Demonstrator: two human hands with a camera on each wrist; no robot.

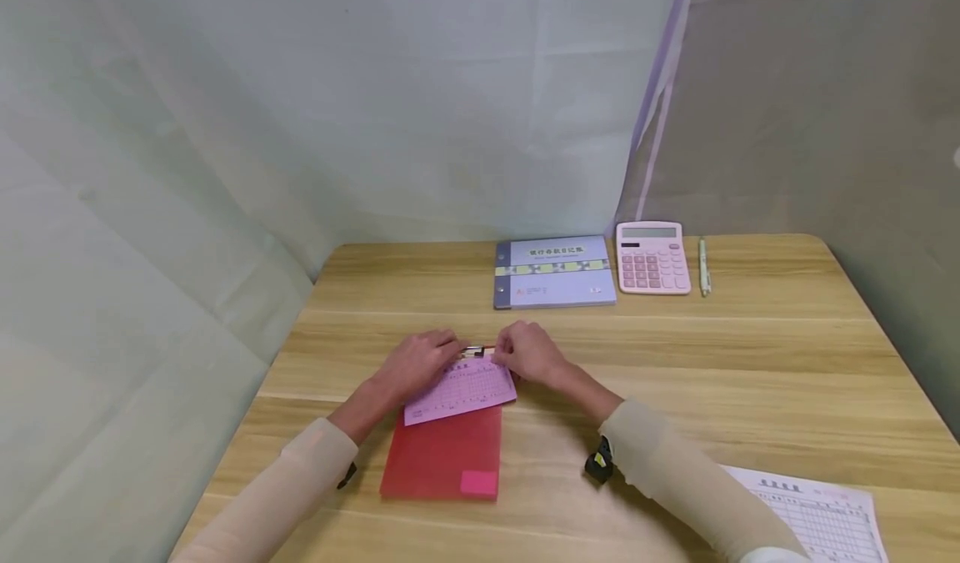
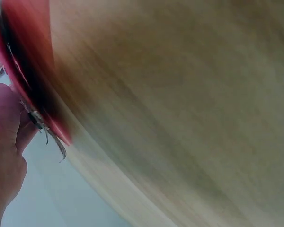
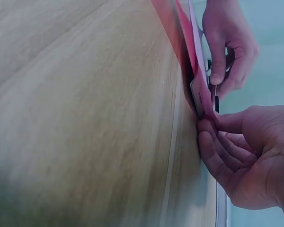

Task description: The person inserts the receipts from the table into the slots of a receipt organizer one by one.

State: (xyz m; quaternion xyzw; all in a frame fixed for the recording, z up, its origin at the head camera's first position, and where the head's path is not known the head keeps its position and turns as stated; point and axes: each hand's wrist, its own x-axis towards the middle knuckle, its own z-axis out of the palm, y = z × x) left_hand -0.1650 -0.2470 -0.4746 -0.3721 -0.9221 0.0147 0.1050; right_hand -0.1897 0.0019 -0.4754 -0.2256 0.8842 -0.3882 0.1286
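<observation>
A red file folder (image 1: 442, 450) lies near the person with a pink label at its lower right corner. At its top edge is a metal clip (image 1: 474, 351) with black parts. A printed pink form (image 1: 461, 392) lies slanted over the folder's upper half. My left hand (image 1: 423, 364) is at the clip; in the right wrist view its thumb and finger pinch the clip's metal part. With thumb and fingertips my right hand (image 3: 251, 151) pinches the upper right corner of the pink form, close to the folder's top edge.
Toward the back of the wooden table (image 1: 750, 363) lie a blue account book (image 1: 555, 273), a pink calculator (image 1: 652, 258) and a pale green pen (image 1: 704, 267). A white printed form (image 1: 825, 517) is at the front right, partly under the right forearm. Pale curtains (image 1: 450, 96) hang behind.
</observation>
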